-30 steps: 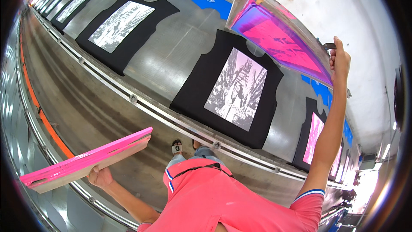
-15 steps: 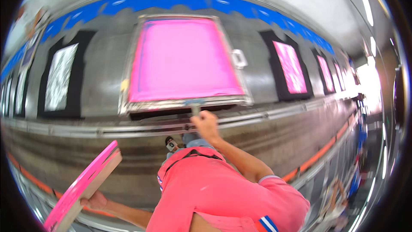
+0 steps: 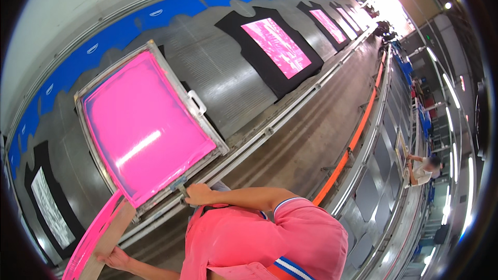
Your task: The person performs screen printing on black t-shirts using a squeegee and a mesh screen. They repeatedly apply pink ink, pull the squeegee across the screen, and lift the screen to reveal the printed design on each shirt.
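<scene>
Currently, left hand (image 3: 115, 258) grips the pink-edged squeegee (image 3: 110, 232) by its wooden side, probably to avoid wet ink (image 3: 88, 237); right hand (image 3: 201, 195) is wrapped round the near handle (image 3: 182, 190) of the pink screen (image 3: 148, 119), lying on the table (image 3: 223, 101), seemingly steadying it.

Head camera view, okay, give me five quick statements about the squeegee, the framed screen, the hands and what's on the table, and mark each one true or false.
1. The left hand holds a squeegee with pink on it. True.
2. The right hand grips a short handle at the near edge of the framed screen. True.
3. The squeegee lies in the middle of the framed screen. False: it is in the left hand, by the near left corner.
4. A black shirt with a pink-and-white print lies on the table, right of the framed screen. True.
5. Yellow lines the table's far side. False: the material there is blue.
</scene>
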Tool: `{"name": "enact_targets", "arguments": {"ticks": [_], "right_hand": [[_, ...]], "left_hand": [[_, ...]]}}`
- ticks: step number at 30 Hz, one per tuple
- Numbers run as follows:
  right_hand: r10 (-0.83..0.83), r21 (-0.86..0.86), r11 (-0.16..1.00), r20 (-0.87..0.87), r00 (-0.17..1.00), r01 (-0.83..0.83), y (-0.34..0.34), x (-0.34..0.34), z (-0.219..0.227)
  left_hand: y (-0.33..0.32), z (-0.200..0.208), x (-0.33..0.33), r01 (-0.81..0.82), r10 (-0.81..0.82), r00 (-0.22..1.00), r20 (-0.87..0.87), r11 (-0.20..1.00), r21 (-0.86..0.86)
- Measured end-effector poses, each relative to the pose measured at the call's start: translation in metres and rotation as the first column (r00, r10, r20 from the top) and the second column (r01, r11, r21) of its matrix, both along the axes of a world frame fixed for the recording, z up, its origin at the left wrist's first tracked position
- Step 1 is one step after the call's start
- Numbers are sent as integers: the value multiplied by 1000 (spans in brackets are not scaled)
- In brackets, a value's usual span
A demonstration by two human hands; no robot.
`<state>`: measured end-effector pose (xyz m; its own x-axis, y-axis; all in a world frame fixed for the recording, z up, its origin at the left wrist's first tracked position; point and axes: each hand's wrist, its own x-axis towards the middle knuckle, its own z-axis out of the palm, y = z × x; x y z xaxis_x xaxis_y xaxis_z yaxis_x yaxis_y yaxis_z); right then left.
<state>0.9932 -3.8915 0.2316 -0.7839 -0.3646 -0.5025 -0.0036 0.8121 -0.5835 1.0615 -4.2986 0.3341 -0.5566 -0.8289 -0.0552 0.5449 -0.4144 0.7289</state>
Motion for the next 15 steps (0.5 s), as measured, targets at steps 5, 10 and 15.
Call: {"name": "enact_targets", "arguments": {"ticks": [5, 10, 15], "right_hand": [[107, -144, 984, 9, 994, -105, 48, -77, 9], [-405, -184, 842, -837, 369, 506, 139, -228, 19], [-595, -61, 803, -126, 794, 593, 163, -300, -15]], "left_hand": [[22, 8, -44, -78, 130, 977, 167, 955, -286], [31, 9, -63, -29, 483, 846, 226, 465, -885], [33, 26, -58, -24, 582, 800, 147, 276, -961]]}}
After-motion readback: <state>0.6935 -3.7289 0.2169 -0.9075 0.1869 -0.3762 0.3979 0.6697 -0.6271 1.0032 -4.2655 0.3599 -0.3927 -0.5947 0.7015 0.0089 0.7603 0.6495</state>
